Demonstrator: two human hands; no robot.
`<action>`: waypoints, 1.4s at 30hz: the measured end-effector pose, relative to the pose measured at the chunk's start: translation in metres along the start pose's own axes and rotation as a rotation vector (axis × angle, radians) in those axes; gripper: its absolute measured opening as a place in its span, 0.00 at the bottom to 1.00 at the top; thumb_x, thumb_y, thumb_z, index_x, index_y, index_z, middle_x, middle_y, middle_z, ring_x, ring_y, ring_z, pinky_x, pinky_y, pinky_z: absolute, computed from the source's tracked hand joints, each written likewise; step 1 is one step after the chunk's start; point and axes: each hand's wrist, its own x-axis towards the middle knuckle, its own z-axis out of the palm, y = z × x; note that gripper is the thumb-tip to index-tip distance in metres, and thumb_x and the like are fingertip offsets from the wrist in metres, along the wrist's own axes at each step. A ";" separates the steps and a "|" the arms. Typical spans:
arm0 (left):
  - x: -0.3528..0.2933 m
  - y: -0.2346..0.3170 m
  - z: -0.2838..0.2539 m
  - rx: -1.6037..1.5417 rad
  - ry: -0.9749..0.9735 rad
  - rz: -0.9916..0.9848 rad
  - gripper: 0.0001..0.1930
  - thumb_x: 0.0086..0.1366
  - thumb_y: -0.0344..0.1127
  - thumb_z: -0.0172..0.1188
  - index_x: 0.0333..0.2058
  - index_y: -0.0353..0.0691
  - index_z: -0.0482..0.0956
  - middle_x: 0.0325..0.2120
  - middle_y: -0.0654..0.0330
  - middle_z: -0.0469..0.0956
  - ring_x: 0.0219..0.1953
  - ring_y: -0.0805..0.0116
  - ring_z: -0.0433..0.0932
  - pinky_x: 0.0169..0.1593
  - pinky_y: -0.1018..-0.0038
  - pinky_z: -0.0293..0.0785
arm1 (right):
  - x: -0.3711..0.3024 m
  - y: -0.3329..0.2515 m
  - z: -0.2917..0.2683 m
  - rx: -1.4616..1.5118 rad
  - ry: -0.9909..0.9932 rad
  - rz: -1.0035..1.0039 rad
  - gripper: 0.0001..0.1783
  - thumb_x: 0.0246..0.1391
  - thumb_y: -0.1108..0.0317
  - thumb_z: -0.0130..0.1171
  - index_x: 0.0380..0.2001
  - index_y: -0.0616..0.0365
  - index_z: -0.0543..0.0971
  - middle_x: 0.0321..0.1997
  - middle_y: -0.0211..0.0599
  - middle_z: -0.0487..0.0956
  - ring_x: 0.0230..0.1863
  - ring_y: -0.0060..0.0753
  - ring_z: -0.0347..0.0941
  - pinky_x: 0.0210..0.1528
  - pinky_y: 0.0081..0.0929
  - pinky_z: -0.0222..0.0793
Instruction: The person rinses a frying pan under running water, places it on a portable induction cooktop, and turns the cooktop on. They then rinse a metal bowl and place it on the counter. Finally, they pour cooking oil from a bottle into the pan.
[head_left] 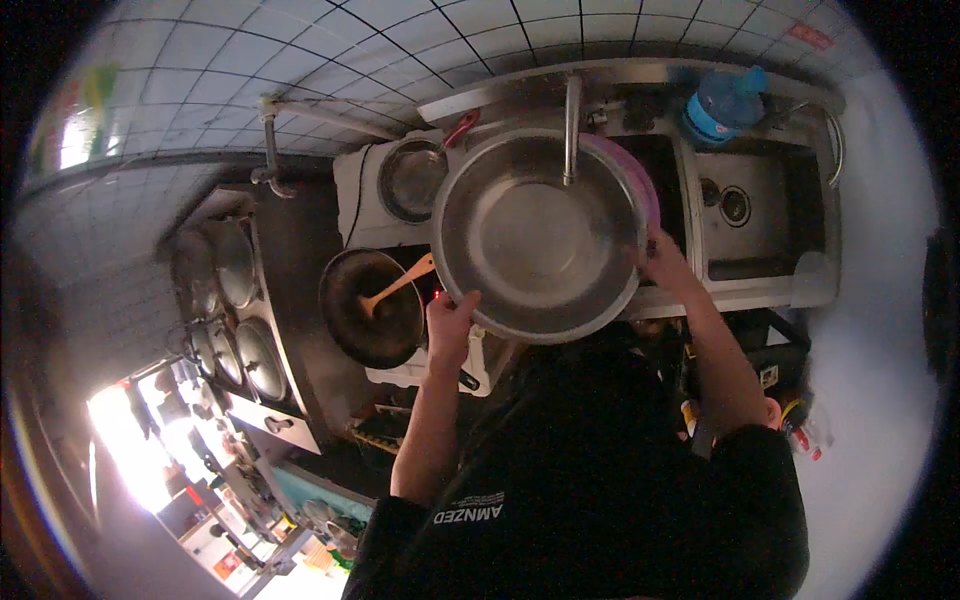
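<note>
Dim light fills the room, while glare blows out the bright opening (125, 440) at lower left. Soft reflections show in the steel basin (530, 240); the black shirt (600, 470) loses detail. The tiled wall (350, 45) bows toward a dark rim.

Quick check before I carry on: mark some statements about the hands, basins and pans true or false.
1. The left hand grips the rim of the metal basin. True.
2. The wooden spatula rests in the dark pan. True.
3. The right hand is on the dark pan. False: the right hand is at the metal basin's right rim.
4. The pink basin is left of the metal basin. False: the pink basin shows at its right, partly hidden.
5. The small pan's handle is blue. False: the handle is red.
</note>
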 end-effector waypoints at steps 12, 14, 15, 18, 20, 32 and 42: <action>-0.026 -0.010 0.017 -0.289 0.073 -0.187 0.12 0.63 0.26 0.61 0.45 0.29 0.77 0.39 0.55 0.81 0.40 0.64 0.80 0.44 0.65 0.78 | 0.200 -0.067 -0.043 -0.657 0.288 -0.306 0.20 0.63 0.58 0.52 0.49 0.61 0.79 0.48 0.53 0.80 0.52 0.55 0.75 0.55 0.43 0.71; -0.024 -0.014 0.021 -0.311 0.058 -0.197 0.12 0.63 0.25 0.61 0.45 0.30 0.77 0.39 0.56 0.81 0.39 0.64 0.80 0.43 0.66 0.78 | 0.192 -0.056 -0.046 -0.609 0.305 -0.428 0.18 0.62 0.59 0.52 0.49 0.59 0.79 0.49 0.51 0.80 0.52 0.54 0.76 0.54 0.42 0.72; -0.022 -0.016 0.022 -0.267 0.077 -0.208 0.12 0.63 0.25 0.61 0.45 0.30 0.77 0.39 0.56 0.81 0.39 0.65 0.80 0.43 0.66 0.78 | 0.188 -0.052 -0.048 -0.585 0.306 -0.425 0.17 0.62 0.60 0.52 0.49 0.58 0.79 0.50 0.50 0.80 0.52 0.54 0.76 0.54 0.42 0.72; -0.016 -0.018 0.026 -0.219 0.044 -0.174 0.12 0.63 0.26 0.61 0.45 0.30 0.77 0.39 0.57 0.81 0.39 0.65 0.80 0.43 0.67 0.78 | 0.188 -0.055 -0.062 -0.736 0.246 -0.683 0.16 0.60 0.62 0.54 0.49 0.54 0.80 0.51 0.46 0.80 0.52 0.53 0.76 0.55 0.41 0.72; -0.012 -0.016 0.028 -0.212 0.039 -0.190 0.12 0.63 0.26 0.61 0.45 0.30 0.77 0.39 0.57 0.81 0.39 0.65 0.80 0.43 0.67 0.78 | 0.188 -0.062 -0.073 -0.838 0.144 -0.699 0.16 0.59 0.65 0.55 0.48 0.56 0.80 0.52 0.44 0.79 0.52 0.49 0.76 0.54 0.38 0.73; -0.007 -0.005 0.030 -0.091 0.019 -0.186 0.12 0.63 0.27 0.61 0.44 0.30 0.78 0.40 0.55 0.81 0.40 0.65 0.80 0.45 0.66 0.78 | 0.199 -0.041 -0.080 -0.921 0.466 -0.282 0.27 0.51 0.64 0.62 0.57 0.51 0.74 0.60 0.51 0.72 0.56 0.57 0.72 0.59 0.45 0.69; -0.015 0.016 0.043 0.026 0.011 -0.154 0.09 0.62 0.28 0.61 0.39 0.29 0.79 0.32 0.59 0.80 0.33 0.70 0.77 0.37 0.72 0.74 | 0.136 -0.027 0.060 -0.593 -0.036 -0.013 0.28 0.50 0.59 0.65 0.49 0.66 0.72 0.51 0.62 0.75 0.54 0.52 0.74 0.50 0.45 0.74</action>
